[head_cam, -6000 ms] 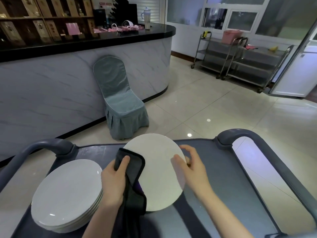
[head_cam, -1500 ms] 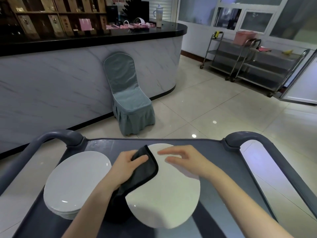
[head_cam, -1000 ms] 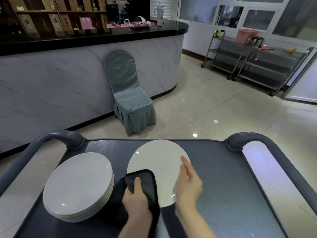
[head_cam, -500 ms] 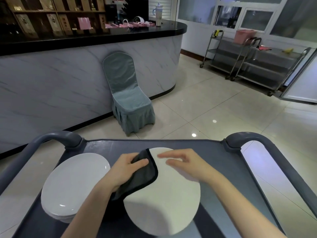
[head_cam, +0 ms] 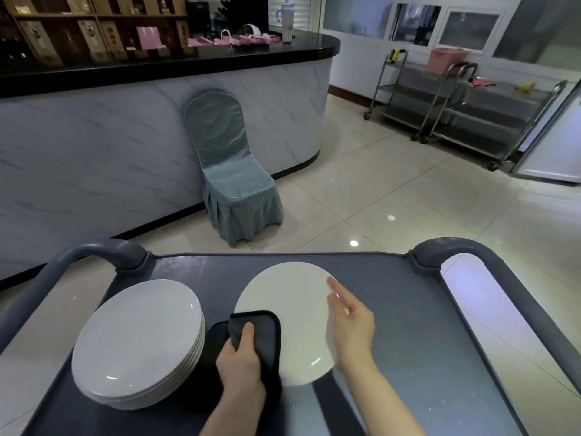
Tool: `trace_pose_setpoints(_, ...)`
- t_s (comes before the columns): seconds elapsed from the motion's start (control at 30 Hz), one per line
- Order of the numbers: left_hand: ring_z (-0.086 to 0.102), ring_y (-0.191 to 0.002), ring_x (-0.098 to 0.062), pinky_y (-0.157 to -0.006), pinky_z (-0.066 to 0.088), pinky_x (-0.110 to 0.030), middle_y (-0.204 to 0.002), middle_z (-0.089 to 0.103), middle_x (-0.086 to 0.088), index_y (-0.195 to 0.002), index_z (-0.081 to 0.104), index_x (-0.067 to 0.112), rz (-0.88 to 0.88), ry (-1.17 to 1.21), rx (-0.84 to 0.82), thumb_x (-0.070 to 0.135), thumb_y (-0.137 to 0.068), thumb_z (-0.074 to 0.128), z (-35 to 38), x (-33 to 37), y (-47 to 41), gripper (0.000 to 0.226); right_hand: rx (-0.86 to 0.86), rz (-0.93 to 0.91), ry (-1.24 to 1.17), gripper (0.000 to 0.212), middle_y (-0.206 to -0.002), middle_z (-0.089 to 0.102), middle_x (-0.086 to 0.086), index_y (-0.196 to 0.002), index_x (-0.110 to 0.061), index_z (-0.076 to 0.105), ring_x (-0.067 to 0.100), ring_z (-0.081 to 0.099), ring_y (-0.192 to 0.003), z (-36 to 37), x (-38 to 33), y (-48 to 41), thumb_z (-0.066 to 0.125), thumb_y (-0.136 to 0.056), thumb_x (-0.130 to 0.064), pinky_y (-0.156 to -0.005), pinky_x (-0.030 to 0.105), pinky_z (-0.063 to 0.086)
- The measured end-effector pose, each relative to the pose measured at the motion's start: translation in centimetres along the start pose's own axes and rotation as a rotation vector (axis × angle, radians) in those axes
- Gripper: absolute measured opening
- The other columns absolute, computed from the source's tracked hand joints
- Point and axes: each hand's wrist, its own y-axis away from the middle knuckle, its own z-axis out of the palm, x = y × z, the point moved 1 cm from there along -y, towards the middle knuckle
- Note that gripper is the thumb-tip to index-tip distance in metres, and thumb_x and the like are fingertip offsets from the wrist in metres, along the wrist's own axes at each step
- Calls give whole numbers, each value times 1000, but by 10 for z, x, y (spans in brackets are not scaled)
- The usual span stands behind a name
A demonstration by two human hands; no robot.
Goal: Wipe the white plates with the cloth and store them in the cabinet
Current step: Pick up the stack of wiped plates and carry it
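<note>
A single white plate (head_cam: pixel 289 303) is held tilted above the dark cart top (head_cam: pixel 408 325). My left hand (head_cam: pixel 240 361) grips a black cloth (head_cam: pixel 262 333) and presses it against the plate's lower left edge. My right hand (head_cam: pixel 350 325) steadies the plate at its right rim, with the forefinger stretched along the edge; the other fingers are partly hidden behind the plate. A stack of several white plates (head_cam: pixel 138 339) sits on the cart to the left.
The cart has rounded grey handles at the far left (head_cam: pixel 103 251) and far right (head_cam: pixel 452 247). Beyond it stand a covered blue-grey chair (head_cam: pixel 232 177), a marble-fronted bar counter (head_cam: pixel 125 127) and metal trolleys (head_cam: pixel 465 111) on the tiled floor.
The plate has swung from lying nearly flat to tilted up. My left hand with the cloth moved from the plate's top edge down to its lower left; my right hand shifted to the right rim.
</note>
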Motion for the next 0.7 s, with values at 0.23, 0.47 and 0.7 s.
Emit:
trace_pose_setpoints(0.23, 56, -97, -27, -90, 46, -37, -108, 61, -12, -114, 59, 0, -12, 73, 113, 19, -97, 59, 10, 7, 19, 26, 94, -88, 107, 38, -109, 54, -43, -116, -48, 58, -17, 58, -95, 15, 20, 43, 50, -102, -14, -77, -5, 34)
trace_pose_setpoints(0.47, 59, -91, -30, -80, 46, -35, -102, 65, -14, -112, 61, -3, 24, -67, -100, 14, -97, 59, -11, 67, -13, 23, -580, -789, 849, 44, -166, 9, -5, -133, -50, 54, 12, 7, -153, -46, 7, 20, 58, -91, -61, -122, 24, 11)
trace_pose_setpoints(0.7, 67, -89, -34, -81, 53, -40, -101, 71, -23, -108, 65, -6, -27, -133, -334, 12, -97, 57, -4, 92, -14, 22, -581, -1476, 1042, 25, -142, 57, 1, -114, -23, 70, 25, 52, -133, -38, -14, 10, 53, -102, -37, -110, 51, 40)
